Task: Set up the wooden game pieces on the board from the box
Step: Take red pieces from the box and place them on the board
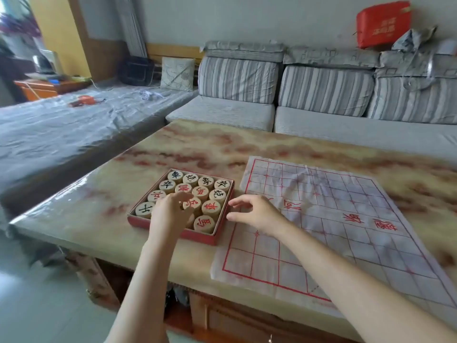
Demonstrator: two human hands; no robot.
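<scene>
A red cardboard box sits on the marbled table, filled with several round wooden game pieces marked in red or black characters. To its right lies a crinkled white paper board with a red grid and no pieces on it. My left hand hovers over the near middle of the box, fingers loosely spread above the pieces and hiding a few. My right hand rests at the box's right wall on the board's left edge, fingers loosely curled and holding nothing.
The table stretches far and right. A grey striped sofa stands behind it, and a plastic-covered bed lies to the left. The table's near edge drops to the tiled floor.
</scene>
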